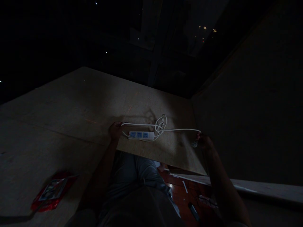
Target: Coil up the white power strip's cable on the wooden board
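Observation:
A white power strip (141,135) with several blue sockets lies on the pale board in front of me. Its white cord (163,126) is looped in a loose tangle at the strip's right end. My left hand (115,130) is closed on a bend of the cord, just left of the strip. Out to the right, my right hand (204,141) grips the cord near its end, and the plug (194,144) hangs below the fingers. Between the hands the cord runs nearly straight through the tangle. Dim light hides the finger details.
A red plastic packet (53,192) lies at lower left on the pale board (78,97). A dark wall (251,119) rises on the right. Below the board's front edge, a reddish floor (176,190) holds a dark elongated object (194,212) and a white strip (185,186).

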`<control>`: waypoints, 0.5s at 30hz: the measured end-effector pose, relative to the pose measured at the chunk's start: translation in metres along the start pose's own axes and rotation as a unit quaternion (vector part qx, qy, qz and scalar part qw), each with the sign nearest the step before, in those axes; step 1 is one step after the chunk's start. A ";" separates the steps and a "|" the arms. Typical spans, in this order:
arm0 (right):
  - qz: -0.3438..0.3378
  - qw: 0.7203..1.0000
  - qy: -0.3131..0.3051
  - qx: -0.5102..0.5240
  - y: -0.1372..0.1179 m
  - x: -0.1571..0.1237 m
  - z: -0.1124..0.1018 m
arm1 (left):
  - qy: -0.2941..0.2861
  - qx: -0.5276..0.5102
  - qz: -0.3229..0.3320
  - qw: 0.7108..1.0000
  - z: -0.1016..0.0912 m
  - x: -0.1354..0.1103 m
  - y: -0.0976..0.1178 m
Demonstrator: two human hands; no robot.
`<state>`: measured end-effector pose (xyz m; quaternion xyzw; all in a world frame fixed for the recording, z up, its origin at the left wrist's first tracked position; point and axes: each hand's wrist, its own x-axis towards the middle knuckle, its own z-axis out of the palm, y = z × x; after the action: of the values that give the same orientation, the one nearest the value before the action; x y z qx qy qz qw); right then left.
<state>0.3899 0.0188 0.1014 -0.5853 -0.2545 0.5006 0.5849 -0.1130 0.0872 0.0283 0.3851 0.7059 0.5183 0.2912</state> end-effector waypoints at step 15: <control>-0.010 0.995 -0.012 -0.096 0.020 -0.036 0.007 | -0.197 -0.008 -0.031 0.980 -0.007 -0.010 -0.005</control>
<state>0.3649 -0.0135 0.0945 -0.6297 -0.3143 0.4750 0.5282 -0.1144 0.0749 0.0258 0.4553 0.6420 0.4285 0.4439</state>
